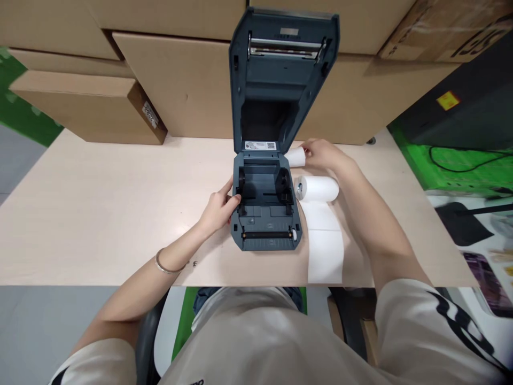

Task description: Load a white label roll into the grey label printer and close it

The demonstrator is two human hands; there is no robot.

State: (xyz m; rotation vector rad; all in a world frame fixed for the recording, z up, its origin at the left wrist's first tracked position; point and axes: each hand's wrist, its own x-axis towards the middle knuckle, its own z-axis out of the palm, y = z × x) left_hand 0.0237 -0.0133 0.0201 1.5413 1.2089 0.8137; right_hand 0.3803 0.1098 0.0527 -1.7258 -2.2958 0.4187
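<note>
A dark grey label printer stands on the table with its lid raised, so the bare compartment and the black roller show. My left hand grips its left side, thumb over the rim, other fingers partly hidden. Behind the printer's right rear corner, my right hand has its fingers closed at the end of a small white paper roll, which the printer partly hides. Nearer to me, a second roll of white labels lies against the printer's right side, its strip unrolled toward the table's front edge.
Cardboard boxes form a wall along the back of the pale table. A flatter box stands at the left rear. Off the right edge are a black cable and a phone on a white surface.
</note>
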